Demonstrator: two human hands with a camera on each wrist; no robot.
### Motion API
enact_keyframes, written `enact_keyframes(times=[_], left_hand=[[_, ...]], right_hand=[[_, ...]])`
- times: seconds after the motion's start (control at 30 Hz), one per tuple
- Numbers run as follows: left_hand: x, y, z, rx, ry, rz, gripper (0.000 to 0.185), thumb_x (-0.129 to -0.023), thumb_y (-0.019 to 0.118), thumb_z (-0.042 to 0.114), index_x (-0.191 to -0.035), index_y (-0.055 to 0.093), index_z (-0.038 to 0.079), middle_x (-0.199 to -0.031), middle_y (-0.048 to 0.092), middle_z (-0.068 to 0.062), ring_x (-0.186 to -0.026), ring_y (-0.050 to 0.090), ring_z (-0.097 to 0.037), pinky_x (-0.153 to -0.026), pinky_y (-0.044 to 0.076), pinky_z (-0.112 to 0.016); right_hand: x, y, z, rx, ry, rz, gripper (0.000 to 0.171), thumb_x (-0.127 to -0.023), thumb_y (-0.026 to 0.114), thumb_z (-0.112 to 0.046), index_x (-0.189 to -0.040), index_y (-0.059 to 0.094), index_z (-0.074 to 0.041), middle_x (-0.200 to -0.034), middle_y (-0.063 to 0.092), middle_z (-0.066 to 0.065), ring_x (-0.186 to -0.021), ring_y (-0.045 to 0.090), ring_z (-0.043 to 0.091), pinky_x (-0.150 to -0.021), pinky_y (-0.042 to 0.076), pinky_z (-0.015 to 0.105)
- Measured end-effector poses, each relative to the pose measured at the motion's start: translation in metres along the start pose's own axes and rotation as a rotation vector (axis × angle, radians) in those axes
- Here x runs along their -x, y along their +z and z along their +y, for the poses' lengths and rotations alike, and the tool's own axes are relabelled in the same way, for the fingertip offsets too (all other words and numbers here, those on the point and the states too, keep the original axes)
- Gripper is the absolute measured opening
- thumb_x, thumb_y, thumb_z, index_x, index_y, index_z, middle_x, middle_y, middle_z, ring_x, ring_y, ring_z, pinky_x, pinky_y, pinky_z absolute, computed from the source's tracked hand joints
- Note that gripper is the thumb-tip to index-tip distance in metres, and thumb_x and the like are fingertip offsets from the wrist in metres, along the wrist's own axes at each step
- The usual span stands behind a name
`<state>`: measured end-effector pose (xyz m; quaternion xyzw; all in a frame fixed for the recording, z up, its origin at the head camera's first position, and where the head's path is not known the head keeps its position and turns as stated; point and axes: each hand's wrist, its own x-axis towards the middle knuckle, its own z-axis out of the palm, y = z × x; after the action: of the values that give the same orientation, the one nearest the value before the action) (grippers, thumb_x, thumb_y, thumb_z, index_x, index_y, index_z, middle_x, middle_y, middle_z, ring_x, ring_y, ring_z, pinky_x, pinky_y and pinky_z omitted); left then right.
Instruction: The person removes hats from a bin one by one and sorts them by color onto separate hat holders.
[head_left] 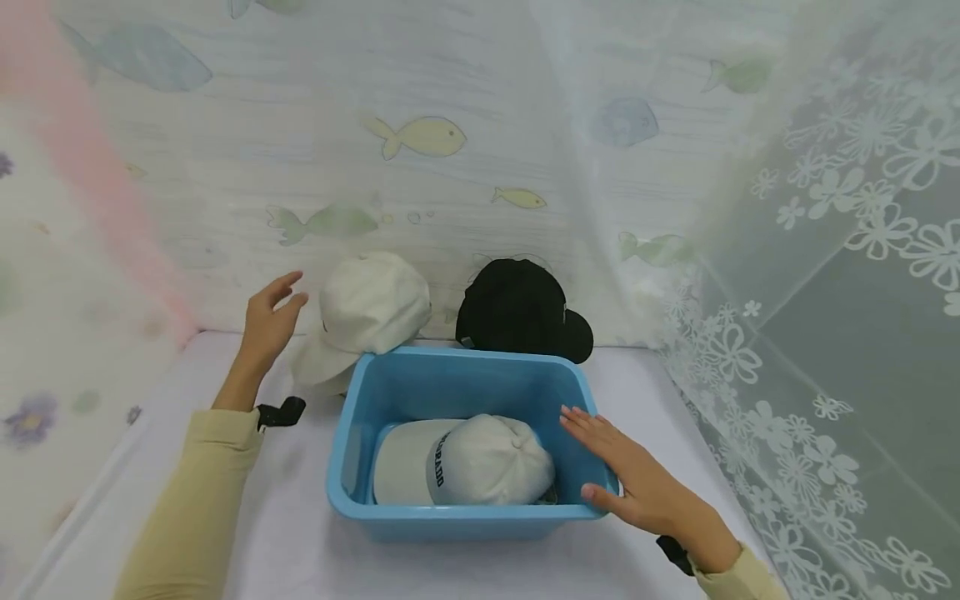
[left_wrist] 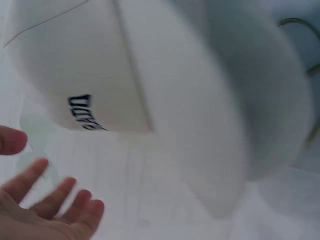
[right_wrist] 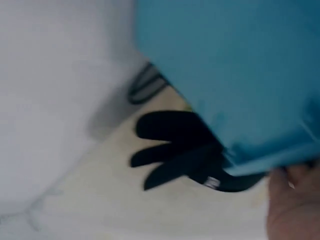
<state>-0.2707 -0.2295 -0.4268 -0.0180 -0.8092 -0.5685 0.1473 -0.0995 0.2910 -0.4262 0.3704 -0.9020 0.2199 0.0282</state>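
Observation:
A blue plastic bin point(head_left: 360, 433) stands on the white surface with a white cap point(head_left: 465, 462) lying inside it. My right hand point(head_left: 626, 479) rests flat on the bin's right rim, fingers straight; the right wrist view shows the bin's blue wall point(right_wrist: 230, 70) and part of that hand point(right_wrist: 292, 205). My left hand point(head_left: 272, 321) is raised with fingers spread just left of a cream cap point(head_left: 367, 317) leaning on the wall, not touching it. In the left wrist view the cream cap point(left_wrist: 165, 95) fills the frame above my empty left hand point(left_wrist: 47, 207).
A black cap point(head_left: 517, 310) leans on the fish-patterned wall behind the bin. A sheer flowered curtain point(head_left: 840, 317) hangs along the right side. A black strap point(head_left: 281, 412) sits at my left wrist, and another black strap point(right_wrist: 175, 150) shows under the bin.

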Motion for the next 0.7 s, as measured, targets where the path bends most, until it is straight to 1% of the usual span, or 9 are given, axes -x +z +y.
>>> enact_keyframes(times=[0.1,0.17,0.2,0.3,0.4,0.43,0.53,0.57,0.7], left_hand=[[0.022,-0.004,-0.018,0.025,-0.147,0.04,0.057,-0.106,0.044,0.025,-0.155,0.035,-0.004,-0.159,0.036,-0.026,-0.146,0.034,-0.043,-0.118,0.031,-0.058],[0.033,-0.004,-0.028,0.096,-0.259,0.05,0.06,-0.107,0.043,0.026,-0.157,0.03,-0.005,-0.159,0.034,-0.026,-0.146,0.034,-0.04,-0.119,0.033,-0.053],[0.037,-0.004,-0.033,0.155,-0.319,0.047,0.062,-0.107,0.041,0.027,-0.158,0.026,-0.006,-0.16,0.032,-0.026,-0.147,0.035,-0.038,-0.12,0.034,-0.05],[0.048,-0.008,-0.044,0.424,-0.497,0.01,0.064,-0.109,0.04,0.027,-0.16,0.017,-0.003,-0.161,0.029,-0.022,-0.142,0.042,-0.028,-0.119,0.035,-0.038],[0.055,-0.014,-0.053,0.72,-0.649,-0.045,0.053,-0.11,0.042,0.027,-0.156,0.026,0.006,-0.149,0.039,-0.019,-0.124,0.056,-0.017,-0.112,0.044,-0.031],[0.057,-0.016,-0.056,0.793,-0.678,-0.057,0.048,-0.11,0.043,0.027,-0.152,0.03,0.008,-0.141,0.044,-0.015,-0.116,0.059,-0.013,-0.108,0.047,-0.03],[0.062,-0.016,-0.065,0.925,-0.714,-0.088,0.025,-0.11,0.043,0.024,-0.129,0.045,0.008,-0.116,0.056,-0.004,-0.099,0.065,-0.01,-0.093,0.057,-0.027],[0.063,-0.014,-0.068,0.952,-0.713,-0.095,0.021,-0.11,0.042,0.022,-0.123,0.049,0.007,-0.11,0.059,-0.004,-0.096,0.066,-0.011,-0.088,0.058,-0.027],[0.066,-0.008,-0.074,1.046,-0.726,-0.104,0.023,-0.111,0.039,0.016,-0.105,0.059,0.006,-0.095,0.068,-0.004,-0.09,0.069,-0.013,-0.085,0.06,-0.029]], right_hand=[[-0.012,-0.021,-0.014,-0.078,0.139,-0.13,0.065,-0.103,0.059,-0.034,-0.16,0.033,-0.018,-0.164,0.036,0.004,-0.148,0.039,0.031,-0.118,0.037,0.049],[-0.026,-0.036,-0.024,-0.098,0.189,-0.232,0.063,-0.105,0.056,-0.04,-0.159,0.037,-0.016,-0.16,0.042,0.004,-0.144,0.045,0.031,-0.109,0.045,0.057],[-0.034,-0.044,-0.028,-0.116,0.195,-0.285,0.062,-0.105,0.055,-0.043,-0.158,0.039,-0.014,-0.153,0.051,0.005,-0.139,0.051,0.029,-0.106,0.048,0.054],[-0.064,-0.062,-0.039,-0.123,0.15,-0.384,0.062,-0.104,0.054,-0.048,-0.153,0.046,-0.011,-0.147,0.057,0.002,-0.136,0.054,0.024,-0.107,0.048,0.05],[-0.1,-0.072,-0.045,-0.166,0.062,-0.374,0.056,-0.103,0.058,-0.042,-0.149,0.052,-0.01,-0.143,0.061,0.002,-0.135,0.055,0.022,-0.109,0.046,0.05],[-0.113,-0.072,-0.046,-0.191,0.032,-0.351,0.053,-0.103,0.06,-0.038,-0.147,0.054,-0.01,-0.148,0.057,0.003,-0.137,0.053,0.024,-0.111,0.045,0.052],[-0.153,-0.068,-0.043,-0.3,-0.02,-0.283,0.046,-0.104,0.061,-0.025,-0.146,0.054,-0.006,-0.145,0.059,0.009,-0.133,0.057,0.028,-0.11,0.046,0.048],[-0.165,-0.065,-0.04,-0.33,-0.026,-0.263,0.045,-0.104,0.061,-0.022,-0.146,0.054,-0.005,-0.145,0.059,0.01,-0.131,0.058,0.029,-0.109,0.047,0.046],[-0.212,-0.047,-0.029,-0.398,0.004,-0.193,0.045,-0.106,0.056,-0.017,-0.147,0.051,-0.001,-0.144,0.058,0.015,-0.13,0.057,0.03,-0.108,0.049,0.04]])
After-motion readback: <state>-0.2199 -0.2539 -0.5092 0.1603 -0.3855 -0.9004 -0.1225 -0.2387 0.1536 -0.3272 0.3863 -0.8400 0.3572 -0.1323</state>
